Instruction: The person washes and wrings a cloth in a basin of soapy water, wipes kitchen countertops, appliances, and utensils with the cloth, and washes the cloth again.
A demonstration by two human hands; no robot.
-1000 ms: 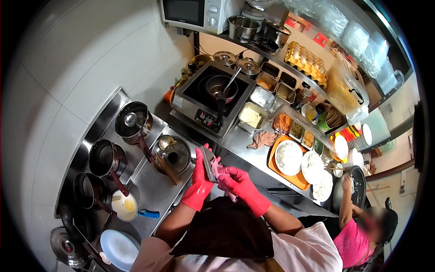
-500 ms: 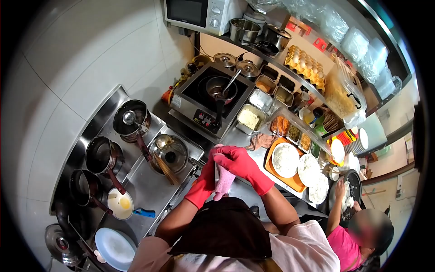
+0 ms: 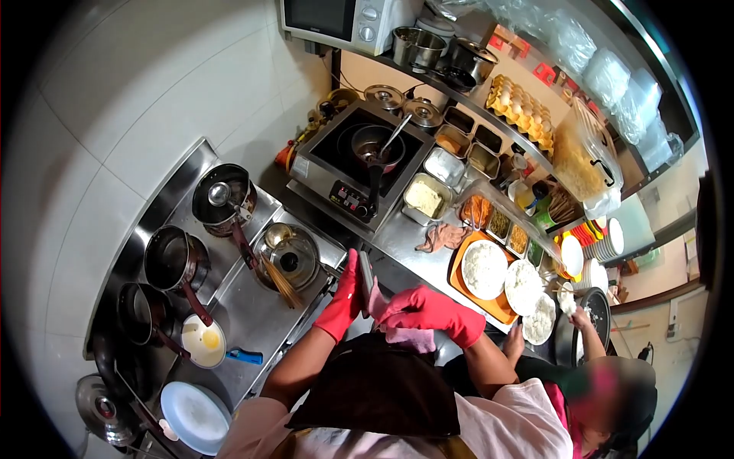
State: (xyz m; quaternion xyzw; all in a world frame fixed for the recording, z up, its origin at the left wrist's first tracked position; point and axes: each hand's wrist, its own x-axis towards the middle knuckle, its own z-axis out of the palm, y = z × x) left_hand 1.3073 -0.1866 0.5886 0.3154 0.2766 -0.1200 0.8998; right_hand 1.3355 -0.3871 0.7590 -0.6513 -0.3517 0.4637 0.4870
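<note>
Both my hands wear red rubber gloves and are close together in front of the dark apron. My left hand grips a flat grey object, seen nearly edge-on; what it is I cannot tell. My right hand is closed on a pink cloth, which touches the near side of the flat object and hangs down below the glove.
An induction cooker holds a small pan. Pots and a pan with an egg stand at left. Rice plates and food tins are at right. A co-worker's hand is near a rice plate.
My hands have moved apart from their overlap, the right one down and to the right with the cloth. The flat object shows again. The co-worker has leaned in, one hand at a rice plate.
</note>
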